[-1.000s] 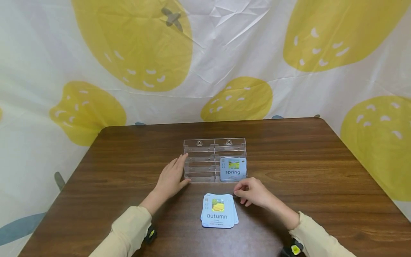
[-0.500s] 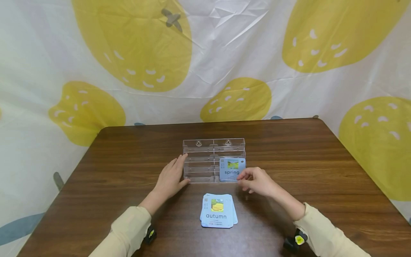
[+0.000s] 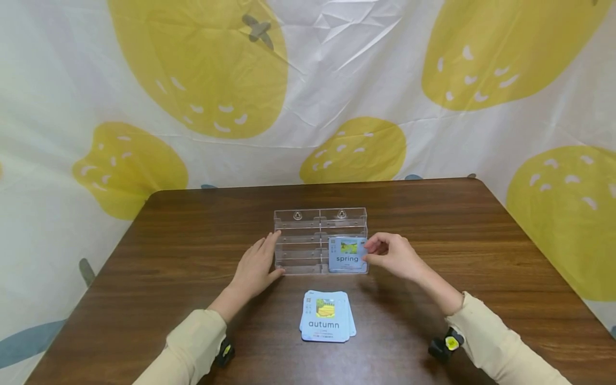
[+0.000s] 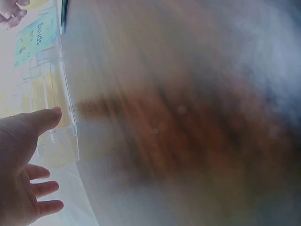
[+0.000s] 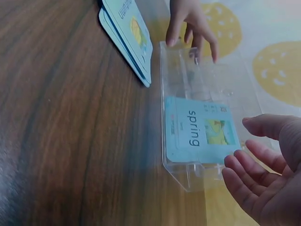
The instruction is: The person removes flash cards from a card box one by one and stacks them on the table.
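Note:
A clear plastic card holder (image 3: 298, 246) with two columns of stepped pockets stands on the table. A light blue flashcard printed "spring" (image 3: 347, 259) sits upright in its lowest right pocket. My left hand (image 3: 255, 267) rests with straight fingers along the holder's left side, its thumb at the lower front corner. At the card's right edge is my right hand (image 3: 395, 256), fingers loosely bent; in the right wrist view its thumb and fingers (image 5: 249, 174) are spread apart with nothing between them. Nearer me lies a small stack of blue flashcards (image 3: 325, 316), "autumn" on top.
The brown wooden table (image 3: 192, 224) runs back to a white curtain (image 3: 231, 160) with large yellow fruit prints. Two round metal hooks (image 3: 341, 214) show at the holder's top. Black wrist cameras (image 3: 444, 346) are strapped below both sleeves.
My right hand has moved up and away from me, from beside the stack to the spring card's right edge. The left hand, cards and holder have stayed put.

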### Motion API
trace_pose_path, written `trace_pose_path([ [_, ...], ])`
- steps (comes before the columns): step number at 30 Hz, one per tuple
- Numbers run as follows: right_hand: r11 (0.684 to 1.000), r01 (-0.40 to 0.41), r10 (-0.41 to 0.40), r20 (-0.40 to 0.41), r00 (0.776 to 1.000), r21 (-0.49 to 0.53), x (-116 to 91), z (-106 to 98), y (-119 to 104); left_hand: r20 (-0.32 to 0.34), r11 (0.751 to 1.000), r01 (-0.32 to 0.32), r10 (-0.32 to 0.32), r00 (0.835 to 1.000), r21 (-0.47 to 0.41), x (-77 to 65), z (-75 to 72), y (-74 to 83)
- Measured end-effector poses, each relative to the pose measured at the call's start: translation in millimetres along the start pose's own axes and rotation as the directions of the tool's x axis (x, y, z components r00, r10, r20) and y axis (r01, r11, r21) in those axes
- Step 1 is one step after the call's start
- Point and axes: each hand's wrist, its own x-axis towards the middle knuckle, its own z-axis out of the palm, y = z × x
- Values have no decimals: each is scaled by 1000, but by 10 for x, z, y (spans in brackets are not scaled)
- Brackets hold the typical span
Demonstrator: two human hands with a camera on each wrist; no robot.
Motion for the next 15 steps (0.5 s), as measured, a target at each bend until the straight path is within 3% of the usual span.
trace_pose_path([
  [7, 1000, -13, 13, -58, 998, -15, 80, -36, -3, -5, 1000, -7, 7, 1000, 3, 0, -20, 7],
  [15, 1000, 5, -6, -37, 999, -18, 149, -37, 11, 19, 1000, -4, 4, 1000, 3, 0, -29, 6],
])
